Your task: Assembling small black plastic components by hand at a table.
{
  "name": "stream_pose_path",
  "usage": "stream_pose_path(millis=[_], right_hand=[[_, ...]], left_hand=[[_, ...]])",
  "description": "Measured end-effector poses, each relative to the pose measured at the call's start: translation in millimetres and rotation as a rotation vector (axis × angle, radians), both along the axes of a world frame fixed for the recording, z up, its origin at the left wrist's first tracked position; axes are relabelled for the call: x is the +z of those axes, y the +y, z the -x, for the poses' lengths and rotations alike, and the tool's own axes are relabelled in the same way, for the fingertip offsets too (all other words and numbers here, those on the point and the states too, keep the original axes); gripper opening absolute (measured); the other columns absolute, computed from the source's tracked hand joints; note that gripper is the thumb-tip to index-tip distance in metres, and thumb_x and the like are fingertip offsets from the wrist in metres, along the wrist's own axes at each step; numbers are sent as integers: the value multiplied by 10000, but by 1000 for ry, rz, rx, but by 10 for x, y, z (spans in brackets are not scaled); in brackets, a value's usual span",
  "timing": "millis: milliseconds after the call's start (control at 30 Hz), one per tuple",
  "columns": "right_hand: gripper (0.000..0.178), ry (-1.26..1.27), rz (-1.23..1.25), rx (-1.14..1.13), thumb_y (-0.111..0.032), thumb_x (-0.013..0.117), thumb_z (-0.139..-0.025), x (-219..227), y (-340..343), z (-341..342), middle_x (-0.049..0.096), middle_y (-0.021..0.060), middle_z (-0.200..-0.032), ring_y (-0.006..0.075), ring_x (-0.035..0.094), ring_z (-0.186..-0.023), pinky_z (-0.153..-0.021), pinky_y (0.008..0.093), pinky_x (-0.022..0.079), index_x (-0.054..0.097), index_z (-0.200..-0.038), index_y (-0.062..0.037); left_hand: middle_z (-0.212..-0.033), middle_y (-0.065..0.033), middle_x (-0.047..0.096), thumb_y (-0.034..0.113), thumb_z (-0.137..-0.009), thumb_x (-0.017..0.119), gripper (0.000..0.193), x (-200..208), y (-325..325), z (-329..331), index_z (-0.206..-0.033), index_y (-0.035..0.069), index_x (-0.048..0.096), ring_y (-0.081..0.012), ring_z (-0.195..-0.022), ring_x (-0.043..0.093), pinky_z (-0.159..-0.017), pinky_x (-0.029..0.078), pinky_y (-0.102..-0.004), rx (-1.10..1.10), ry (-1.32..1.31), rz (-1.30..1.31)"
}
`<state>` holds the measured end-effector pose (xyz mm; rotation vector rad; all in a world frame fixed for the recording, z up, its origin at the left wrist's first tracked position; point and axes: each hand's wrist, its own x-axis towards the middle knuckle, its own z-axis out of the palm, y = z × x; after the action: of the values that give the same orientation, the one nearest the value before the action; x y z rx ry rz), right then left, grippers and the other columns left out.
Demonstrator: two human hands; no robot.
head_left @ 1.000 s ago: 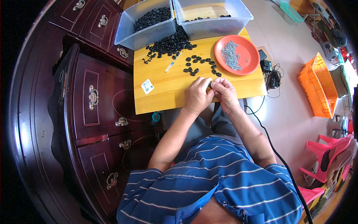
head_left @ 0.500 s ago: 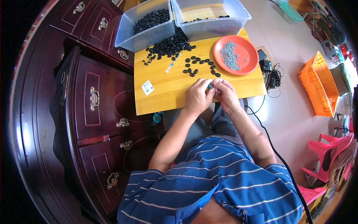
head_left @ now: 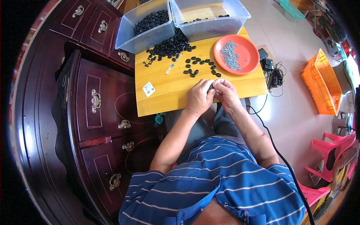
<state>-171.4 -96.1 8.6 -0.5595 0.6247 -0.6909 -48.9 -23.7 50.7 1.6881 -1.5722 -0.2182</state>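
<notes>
Close together over the near edge of the yellow tabletop [head_left: 165, 101], both my hands are closed on one small black oval part [head_left: 211, 87]. My left hand [head_left: 200, 96] pinches it from the left. The fingertips of my right hand [head_left: 227, 93] press against it from the right and cover much of it. Just beyond my hands lie several loose black oval parts [head_left: 196, 72] with openings in them. A red round plate [head_left: 250, 64] of small silvery metal pieces [head_left: 230, 56] sits at the far right of the tabletop.
Two clear plastic bins [head_left: 213, 28] stand at the back, with a heap of black parts [head_left: 170, 47] before them. A thin pen-like stick [head_left: 173, 64] and a white label [head_left: 148, 89] lie on the tabletop. Dark drawers [head_left: 92, 97] flank the left; an orange basket [head_left: 318, 84] stands right.
My right fingertips have shifted slightly over the black oval part, so less of it shows. My hands otherwise stay in place; the view has shifted slightly.
</notes>
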Motion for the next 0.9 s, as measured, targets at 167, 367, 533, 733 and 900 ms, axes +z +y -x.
stream_pose_path(millis=[167,367,533,733,900], right_hand=[[75,-40,-7,1,-106,689,-903,-31,-14,13,629,-35,-834,58,585,-729,-683,216,501,615,-900,-118],[70,-36,3,-16,-93,684,-904,3,-1,12,629,-29,-831,62,580,-721,-671,212,493,618,-886,-111],[69,-38,6,-23,-86,681,-901,2,0,6,627,-29,-827,53,564,-704,-648,200,472,619,-880,-108],[74,-12,-14,-48,-84,679,-896,5,-7,-17,620,-36,-820,43,550,-699,-646,190,459,613,-877,-111],[72,-23,-8,-50,-81,676,-896,-26,-15,-23,625,-30,-838,47,561,-714,-657,196,469,609,-892,-108]], left_hand=[[-942,-173,644,76,-831,631,270,13,-2,2,-1098,37,622,-391,-863,640,-737,518,-449,-14,-8,-28],[-947,-181,645,69,-850,619,248,-27,-4,-9,-1096,38,621,-396,-871,638,-741,516,-449,-35,4,-7],[-947,-184,653,62,-853,624,237,-36,-20,-24,-1088,30,628,-393,-872,642,-743,521,-435,-46,15,7],[-893,-165,659,42,-841,661,200,-35,-56,-2,-1039,24,646,-337,-787,659,-681,523,-391,-17,78,25],[-834,-135,650,39,-810,681,204,-76,-49,5,-1010,45,642,-271,-652,642,-595,511,-362,29,230,-25]])
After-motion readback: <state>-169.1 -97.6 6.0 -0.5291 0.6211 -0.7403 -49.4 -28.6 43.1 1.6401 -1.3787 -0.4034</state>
